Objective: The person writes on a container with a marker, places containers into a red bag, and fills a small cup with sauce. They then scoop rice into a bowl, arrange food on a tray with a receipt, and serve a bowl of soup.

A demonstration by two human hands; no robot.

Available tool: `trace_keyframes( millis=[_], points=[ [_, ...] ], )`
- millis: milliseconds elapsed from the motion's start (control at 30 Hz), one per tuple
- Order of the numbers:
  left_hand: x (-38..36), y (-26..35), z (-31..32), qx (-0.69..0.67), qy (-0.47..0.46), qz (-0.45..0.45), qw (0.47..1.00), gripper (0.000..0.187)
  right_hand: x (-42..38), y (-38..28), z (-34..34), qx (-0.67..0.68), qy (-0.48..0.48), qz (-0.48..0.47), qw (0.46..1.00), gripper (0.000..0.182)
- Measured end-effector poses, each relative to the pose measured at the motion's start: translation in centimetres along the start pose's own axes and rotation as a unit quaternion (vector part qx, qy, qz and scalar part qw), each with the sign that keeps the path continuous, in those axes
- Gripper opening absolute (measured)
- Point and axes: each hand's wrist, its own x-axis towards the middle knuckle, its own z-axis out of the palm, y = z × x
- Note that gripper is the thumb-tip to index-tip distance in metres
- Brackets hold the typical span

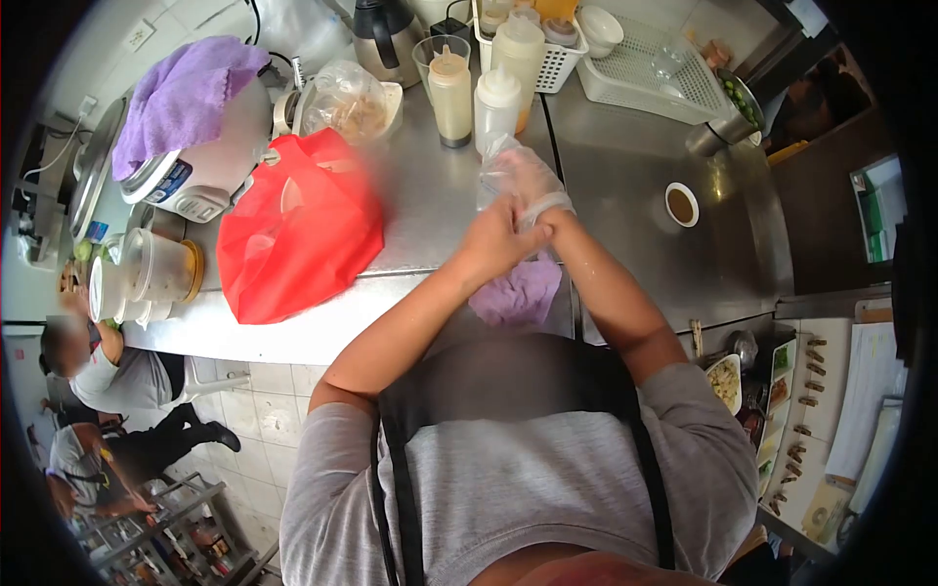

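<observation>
My right hand (520, 178) is inside a clear disposable plastic glove (498, 156), and its fingers are too blurred under the film to make out. The bare fingers of my left hand (496, 242) close around the glove's cuff at the right wrist. Below both hands, a folded purple cloth (520, 293) lies on the steel counter. Just beyond the glove stand a white squeeze bottle (497, 105) and a squeeze bottle of pale sauce (451, 98).
A red bag (303, 230) sits on the left, before a rice cooker (220, 161) draped with a purple towel (191, 93). On the right are a small bowl of brown sauce (682, 205) and a white draining rack (650, 83). Two people are at far left.
</observation>
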Motion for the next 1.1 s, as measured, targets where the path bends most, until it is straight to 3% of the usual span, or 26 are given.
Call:
trace_keyframes(
  millis=[33, 100, 167, 233, 367, 433, 467, 500, 533, 600, 667, 733, 800, 833, 867, 900, 967, 1033, 1100],
  points=[
    [0.7, 0.1, -0.2, 0.060, 0.045, 0.026, 0.997, 0.021, 0.4, 0.2, -0.2, -0.017, -0.030, -0.002, 0.999, 0.023],
    [2.1, 1.7, -1.7, 0.104, 0.034, 0.019, 0.994, 0.019, 0.8, 0.2, -0.8, -0.135, -0.110, -0.001, 0.985, 0.025],
    [3.2, 1.9, -2.6, 0.140, 0.044, 0.035, 0.989, 0.016, 1.6, -0.7, -1.5, -0.332, -0.203, 0.001, 0.921, 0.028],
    [4.0, 0.9, -3.0, 0.169, 0.075, 0.070, 0.980, 0.015, 3.0, 1.1, -0.8, -0.286, -0.204, 0.023, 0.936, 0.028],
    [4.2, -1.3, -3.0, 0.181, 0.113, 0.050, 0.976, 0.013, 6.0, 6.0, 2.1, -0.185, -0.199, 0.064, 0.960, 0.028],
    [4.3, -2.3, -3.8, 0.209, 0.129, 0.028, 0.969, 0.014, 4.8, 6.0, 2.4, -0.300, -0.183, -0.188, 0.917, 0.026],
    [4.5, -2.6, -4.3, 0.211, 0.131, 0.023, 0.968, 0.015, 2.5, 1.4, 1.9, -0.327, -0.139, -0.172, 0.919, 0.026],
    [4.4, -2.5, -4.8, 0.143, 0.141, 0.044, 0.979, 0.014, 1.3, -0.5, 1.7, -0.345, -0.187, -0.151, 0.907, 0.026],
    [4.9, -4.2, -5.2, 0.087, 0.150, 0.050, 0.983, 0.010, -1.0, -7.0, -0.8, -0.382, -0.250, -0.120, 0.881, 0.026],
    [4.4, -2.2, -5.5, 0.056, 0.147, -0.029, 0.987, 0.007, -3.6, -14.6, -6.0, -0.421, -0.371, -0.130, 0.818, 0.024],
    [3.6, 0.7, -5.2, 0.067, 0.161, -0.023, 0.984, 0.007, -3.2, -13.9, -9.4, -0.143, -0.329, -0.315, 0.878, 0.027],
    [3.5, -0.5, -6.0, 0.052, 0.144, -0.070, 0.986, 0.008, -1.9, -13.5, -15.7, -0.160, -0.218, -0.229, 0.935, 0.028],
    [3.0, 0.2, -6.1, -0.019, 0.136, -0.110, 0.984, 0.009, 1.1, -9.2, -22.8, -0.256, 0.019, -0.207, 0.944, 0.024],
    [2.7, 0.4, -6.1, -0.010, 0.141, -0.111, 0.984, 0.008, 2.1, -6.9, -27.3, -0.210, 0.097, -0.079, 0.970, 0.023],
    [2.5, 0.5, -6.0, 0.000, 0.147, -0.113, 0.983, 0.008, 5.2, -0.5, -32.4, -0.268, 0.195, -0.116, 0.936, 0.022],
    [2.2, 0.3, -6.3, -0.010, 0.144, -0.128, 0.981, 0.008, 5.6, 1.5, -36.2, -0.212, 0.231, 0.069, 0.947, 0.024],
    [2.1, 0.2, -6.5, -0.023, 0.147, -0.148, 0.978, 0.009, 6.4, 8.9, -42.3, -0.347, 0.382, 0.153, 0.843, 0.029],
    [2.2, 0.7, -6.3, -0.030, 0.161, -0.159, 0.974, 0.012, 5.8, 12.0, -44.7, -0.383, 0.449, 0.239, 0.771, 0.034],
    [2.7, 1.0, -6.0, -0.004, 0.155, -0.129, 0.979, 0.017, 6.1, 17.2, -46.4, -0.509, 0.504, 0.154, 0.681, 0.036]
  ],
)
